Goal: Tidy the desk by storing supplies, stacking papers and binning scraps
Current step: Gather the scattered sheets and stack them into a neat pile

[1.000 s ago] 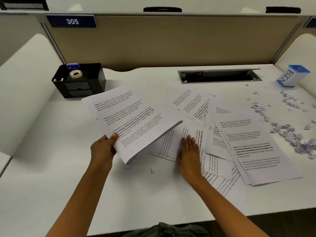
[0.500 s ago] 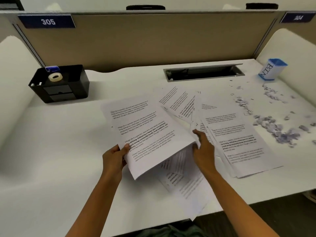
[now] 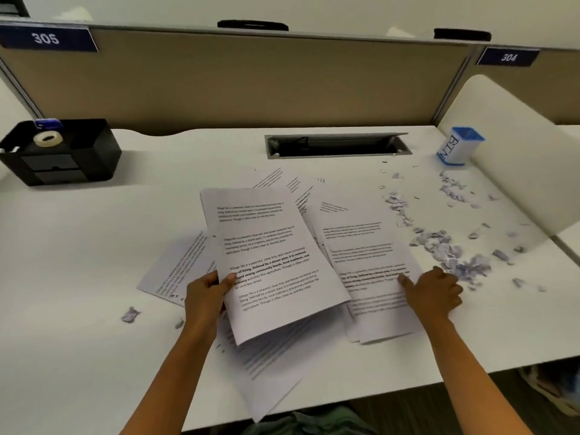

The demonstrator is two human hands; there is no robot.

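While the left hand (image 3: 205, 296) pinches a stack of sheets (image 3: 270, 262) at its lower left edge, thumb on top, the right hand (image 3: 434, 293) sits on the pile of papers (image 3: 367, 246) just beside it, fingers bent at the pile's edge, can't tell if it's actually gripping. Paper scraps (image 3: 445, 246) lie right next to that hand; the blue bin (image 3: 459, 146) stands back right on the desk (image 3: 94, 277).

A beige partition (image 3: 251, 83) is standing across twelve o'clock, carrying a blue plate reading 305 (image 3: 47, 39) at ten and another reading 304 (image 3: 507, 57) at two. A cable hatch (image 3: 337, 146) is sitting lid-raised at one o'clock, and a shoe (image 3: 546, 390) is showing at five.
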